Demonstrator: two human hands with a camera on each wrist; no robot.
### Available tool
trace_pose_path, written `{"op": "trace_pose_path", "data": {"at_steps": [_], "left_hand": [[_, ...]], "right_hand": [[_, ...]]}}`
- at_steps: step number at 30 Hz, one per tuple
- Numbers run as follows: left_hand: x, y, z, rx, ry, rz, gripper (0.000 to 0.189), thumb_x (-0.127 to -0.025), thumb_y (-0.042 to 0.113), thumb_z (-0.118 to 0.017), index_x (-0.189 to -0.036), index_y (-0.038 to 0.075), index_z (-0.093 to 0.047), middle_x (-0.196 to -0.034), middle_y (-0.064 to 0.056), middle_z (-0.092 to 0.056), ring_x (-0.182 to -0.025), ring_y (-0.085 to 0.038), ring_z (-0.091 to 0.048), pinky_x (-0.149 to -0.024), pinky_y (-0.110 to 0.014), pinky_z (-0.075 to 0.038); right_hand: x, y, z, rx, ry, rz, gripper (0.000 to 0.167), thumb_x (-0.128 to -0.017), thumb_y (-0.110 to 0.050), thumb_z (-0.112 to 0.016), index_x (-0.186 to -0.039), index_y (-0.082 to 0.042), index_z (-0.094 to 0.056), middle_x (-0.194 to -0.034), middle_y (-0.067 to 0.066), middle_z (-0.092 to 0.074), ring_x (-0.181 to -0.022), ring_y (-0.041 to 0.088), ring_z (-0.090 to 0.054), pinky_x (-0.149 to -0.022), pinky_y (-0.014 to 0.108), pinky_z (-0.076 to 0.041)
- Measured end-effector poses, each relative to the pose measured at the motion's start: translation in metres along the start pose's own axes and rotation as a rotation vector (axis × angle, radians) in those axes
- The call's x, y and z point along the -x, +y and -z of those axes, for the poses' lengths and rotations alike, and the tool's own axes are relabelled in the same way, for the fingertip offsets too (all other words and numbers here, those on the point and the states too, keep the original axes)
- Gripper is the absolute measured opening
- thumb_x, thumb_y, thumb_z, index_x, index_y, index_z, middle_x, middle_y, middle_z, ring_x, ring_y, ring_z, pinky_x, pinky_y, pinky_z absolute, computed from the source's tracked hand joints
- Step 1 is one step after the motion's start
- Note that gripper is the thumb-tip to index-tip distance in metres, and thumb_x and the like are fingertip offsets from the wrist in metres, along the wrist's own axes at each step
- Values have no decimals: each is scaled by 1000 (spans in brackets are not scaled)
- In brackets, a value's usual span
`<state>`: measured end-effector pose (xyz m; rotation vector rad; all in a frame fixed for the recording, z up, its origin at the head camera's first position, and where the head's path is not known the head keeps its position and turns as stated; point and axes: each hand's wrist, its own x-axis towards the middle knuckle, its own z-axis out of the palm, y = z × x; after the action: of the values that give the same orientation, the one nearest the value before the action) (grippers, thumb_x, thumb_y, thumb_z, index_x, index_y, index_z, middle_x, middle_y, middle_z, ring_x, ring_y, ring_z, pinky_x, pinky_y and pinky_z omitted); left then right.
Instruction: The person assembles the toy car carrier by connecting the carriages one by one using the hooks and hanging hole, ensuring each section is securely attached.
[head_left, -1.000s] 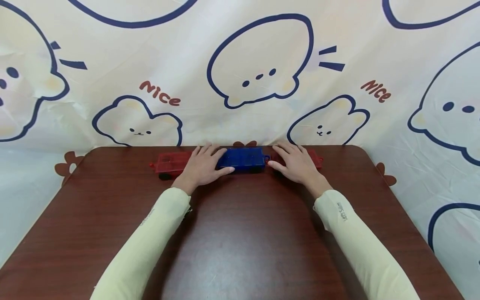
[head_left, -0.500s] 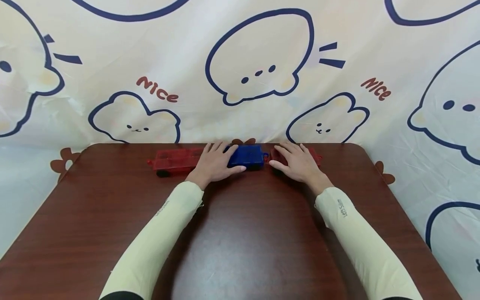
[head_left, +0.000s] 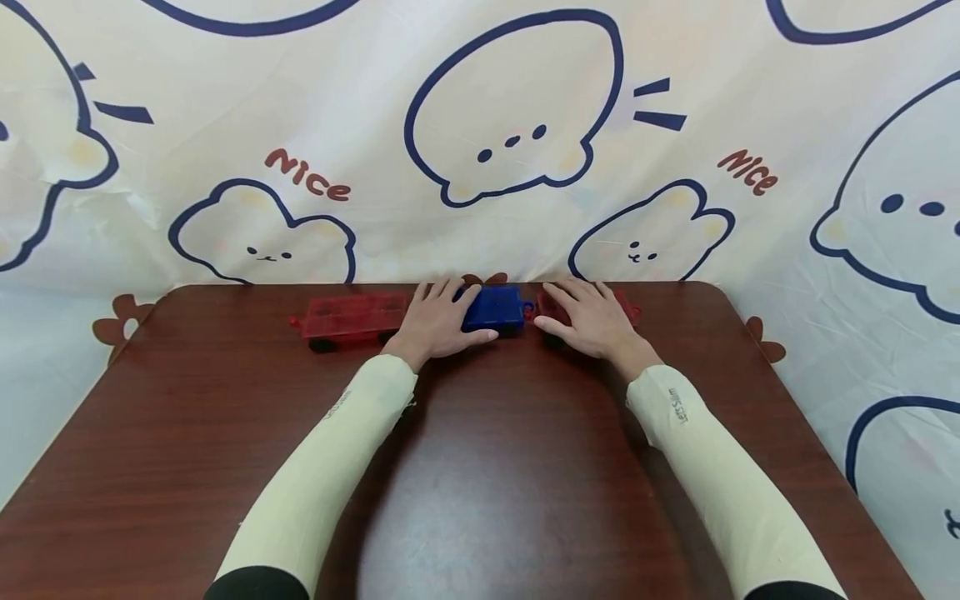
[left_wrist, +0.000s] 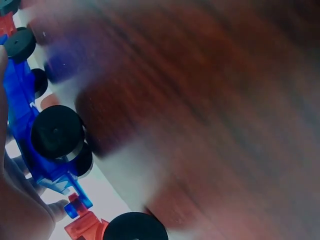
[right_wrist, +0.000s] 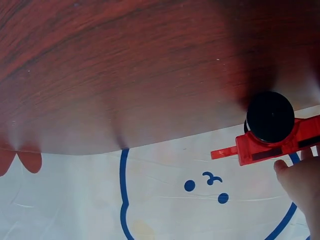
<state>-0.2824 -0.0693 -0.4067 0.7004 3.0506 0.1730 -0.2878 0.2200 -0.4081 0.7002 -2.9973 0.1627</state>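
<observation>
Three toy train cars stand in a row along the table's far edge. My left hand lies over the left part of the blue car, thumb on the near side and fingers reaching over the back. The left red car shows to the left of that hand. With its thumb in front and fingers behind, my right hand holds the right red car, mostly covering it. Black wheels show under the blue car in the left wrist view. A red coupling tab sticks out in the right wrist view.
The brown wooden table stretches toward me. Directly behind its far edge hangs a white cloth with cartoon drawings, which also runs down both sides.
My left hand has slid right along the cars, from partly over the left red car onto the blue one. My right hand stays on its red car. The head view has shifted slightly.
</observation>
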Motion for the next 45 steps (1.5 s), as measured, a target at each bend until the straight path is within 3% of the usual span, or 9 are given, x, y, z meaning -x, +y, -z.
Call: {"op": "trace_pose_path", "data": {"at_steps": [8,17,23,35,45], "left_hand": [[-5,2,-2,-16,-49,22,101,-87,85,-39,-163,21,-24,-165,-14,-24,-153,-36,-15,-121,-61,-9],[-7,4,-6,-27,-110,27,99,-90,84,-33,-165,23,-14,-169,-12,-15,-155,-34,-3,-121,-60,-4],[-5,4,-8,-30,-94,15,91,-95,79,-32,-165,23,-13,-168,-12,-17,-155,-34,-6,-120,-61,-3],[-10,3,-9,-55,-61,-10,90,-96,77,-30,-165,22,-15,-167,-12,-20,-154,-35,-14,-120,-61,-7],[-8,1,-6,-7,-48,-11,90,-96,76,-32,-165,21,-15,-167,-13,-21,-153,-35,-16,-120,-61,-6]], "right_hand": [[3,5,-1,9,-37,5,89,-94,-77,-36,-160,-18,-34,-164,9,-31,-150,34,-26,-120,61,-13],[6,6,-9,-2,-99,-8,90,-95,-79,-32,-163,-20,-25,-167,7,-23,-154,30,-14,-121,60,-2],[6,4,-10,54,-106,-6,86,-97,-75,-31,-164,-22,-20,-169,6,-18,-155,30,-11,-121,58,-1],[6,8,-11,47,-88,-24,87,-97,-76,-30,-164,-21,-21,-168,6,-19,-155,29,-11,-121,59,-2],[6,7,-9,55,-96,-35,86,-98,-75,-30,-164,-21,-21,-169,5,-19,-155,29,-13,-122,58,-2]]}}
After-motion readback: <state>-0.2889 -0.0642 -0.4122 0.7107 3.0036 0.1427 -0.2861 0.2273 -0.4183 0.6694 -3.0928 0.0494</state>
